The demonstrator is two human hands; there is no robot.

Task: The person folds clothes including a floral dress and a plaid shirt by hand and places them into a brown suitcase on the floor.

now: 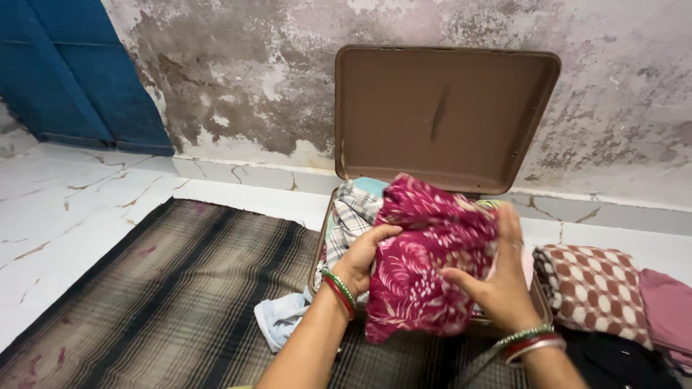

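Head view, hands (432,274) gripping magenta cloth (429,252) (floral), suitcase (447,115)

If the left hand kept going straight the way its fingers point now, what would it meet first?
The left hand points up and right into the magenta floral cloth it already grips, so that comes first. Beyond it would probably be the open suitcase's raised brown lid, though depth is unclear.

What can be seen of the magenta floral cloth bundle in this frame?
The magenta cloth bundle with pale leaf print is soft, folded fabric, bunched and creased. It sits over the open brown suitcase, above the checked clothes. The left hand grips its left edge; the right hand presses its right side. Its lower end hangs over the suitcase's front rim.
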